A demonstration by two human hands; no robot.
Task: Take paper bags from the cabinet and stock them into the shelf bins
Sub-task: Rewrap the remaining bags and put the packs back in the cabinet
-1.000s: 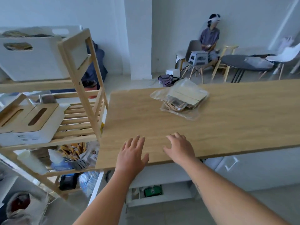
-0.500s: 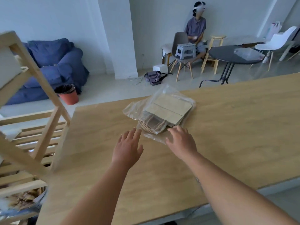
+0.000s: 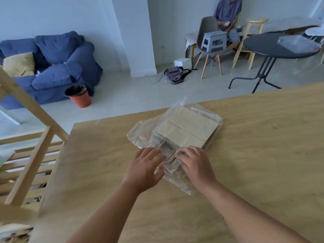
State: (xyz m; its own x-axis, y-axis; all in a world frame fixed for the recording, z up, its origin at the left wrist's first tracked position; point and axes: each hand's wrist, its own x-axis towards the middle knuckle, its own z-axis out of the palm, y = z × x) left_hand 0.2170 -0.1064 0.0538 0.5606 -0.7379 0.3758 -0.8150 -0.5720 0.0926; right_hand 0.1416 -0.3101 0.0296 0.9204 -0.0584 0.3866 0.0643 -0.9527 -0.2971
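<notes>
A clear plastic packet of folded brown paper bags (image 3: 185,128) lies on the wooden table top (image 3: 254,163), its twine handles pointing toward me. My left hand (image 3: 143,167) lies on the near left end of the packet, fingers spread and slightly bent over the plastic. My right hand (image 3: 196,163) rests on the near right end, fingers bent down onto the handles and wrapper. Whether either hand pinches the plastic is not plain.
A wooden slatted shelf frame (image 3: 31,137) stands at the left of the table. Beyond the table are a blue sofa (image 3: 52,67), a red waste bin (image 3: 78,95), a seated person (image 3: 228,18), chairs and a round black table (image 3: 277,48).
The view moved forward over the table and the shelf slid off to the left. Both hands went from the table's near edge to the near end of the packet.
</notes>
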